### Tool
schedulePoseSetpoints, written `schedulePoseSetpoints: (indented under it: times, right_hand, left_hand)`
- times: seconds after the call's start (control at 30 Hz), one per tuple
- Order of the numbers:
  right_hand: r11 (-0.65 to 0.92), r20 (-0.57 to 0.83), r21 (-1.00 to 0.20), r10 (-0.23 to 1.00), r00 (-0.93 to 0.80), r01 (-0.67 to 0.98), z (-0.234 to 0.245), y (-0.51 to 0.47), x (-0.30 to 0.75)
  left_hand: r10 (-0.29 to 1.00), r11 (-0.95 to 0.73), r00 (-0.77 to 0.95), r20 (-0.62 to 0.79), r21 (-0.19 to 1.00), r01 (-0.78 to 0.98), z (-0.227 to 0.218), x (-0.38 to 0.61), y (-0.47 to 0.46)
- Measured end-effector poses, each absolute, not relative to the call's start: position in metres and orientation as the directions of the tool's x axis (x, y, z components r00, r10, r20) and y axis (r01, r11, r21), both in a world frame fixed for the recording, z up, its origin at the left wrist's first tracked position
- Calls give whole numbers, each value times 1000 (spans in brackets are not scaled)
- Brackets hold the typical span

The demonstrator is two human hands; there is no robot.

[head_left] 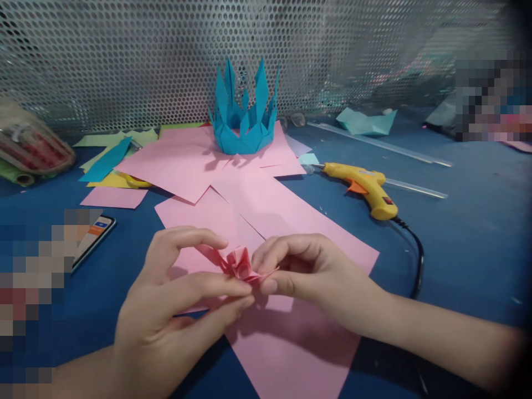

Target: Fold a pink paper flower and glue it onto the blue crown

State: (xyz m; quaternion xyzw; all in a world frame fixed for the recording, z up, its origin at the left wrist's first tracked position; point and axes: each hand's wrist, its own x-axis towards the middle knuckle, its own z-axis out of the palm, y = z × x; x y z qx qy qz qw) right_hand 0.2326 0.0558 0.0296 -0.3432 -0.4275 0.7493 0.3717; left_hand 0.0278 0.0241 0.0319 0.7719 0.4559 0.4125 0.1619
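Left hand (pixel 160 307) pinches the folded pink paper (pixel 240 265); right hand (pixel 322 277) apparently pinches its right side.

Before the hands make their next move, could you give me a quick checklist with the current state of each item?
1. Folded pink paper gripped by both hands: ok; left hand and right hand both have their fingers on it.
2. Glue gun clear of the hands: ok; it lies on its side, apart from them.
3. Glue gun hot or switched on: cannot tell.
4. Blue paper crown upright: ok; it stands beyond the hands.
5. Area under the hands free of loose paper: not ok; pink sheets lie beneath them.
6. Phone clear of the folded paper: ok; it lies farther left.
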Motion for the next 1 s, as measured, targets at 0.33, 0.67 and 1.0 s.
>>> schedulePoseSetpoints:
  times: [0.33, 0.67, 1.0]
  right_hand:
    - [-236, -143, -959, 880, -453, -157, 28, 52, 233]
    - [8, 39, -997, 923, -382, -82, 29, 50, 232]
    - [340, 266, -931, 884, -384, 137, 28, 41, 233]
  left_hand:
    - [859, -487, 203, 470, 628, 607, 30, 32, 29]
    - [924, -370, 152, 351, 719, 588, 30, 35, 32]
    - [922, -383, 203, 330, 697, 607, 33, 39, 33]
